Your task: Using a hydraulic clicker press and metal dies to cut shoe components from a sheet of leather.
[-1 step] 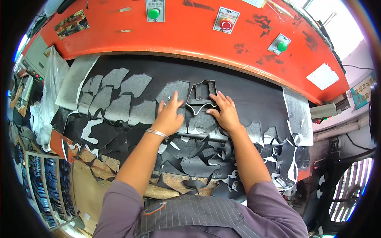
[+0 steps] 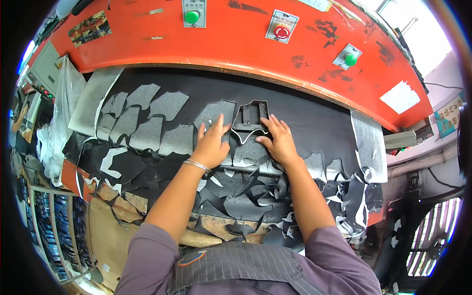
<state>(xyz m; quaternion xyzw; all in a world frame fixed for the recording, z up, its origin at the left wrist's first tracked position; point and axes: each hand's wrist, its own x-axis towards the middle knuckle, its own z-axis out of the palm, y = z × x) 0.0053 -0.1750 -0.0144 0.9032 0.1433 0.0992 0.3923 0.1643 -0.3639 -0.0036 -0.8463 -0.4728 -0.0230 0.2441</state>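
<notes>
A metal cutting die [image 2: 247,127], an open frame with a crossbar and a wavy near edge, lies on a black sheet [image 2: 314,118]. My right hand [image 2: 281,142] is at the die's right side, its fingers stretched and its thumb apart near the lower corner. Fingertips touch the frame there. To the left of the die, my left hand [image 2: 212,146] rests with spread fingers over a grey cut-out gap and the sheet's edge, holding nothing. Several cut-out gaps [image 2: 169,105] in the sheet show a speckled grey surface beneath.
An orange machine beam [image 2: 221,46] spans the far side, bearing green buttons [image 2: 350,60] and a red one [image 2: 281,32]. Tangled black scraps [image 2: 246,206] cover the near edge. A clear plastic bag [image 2: 69,98] hangs at left, above a rack [image 2: 61,226] of stacked items.
</notes>
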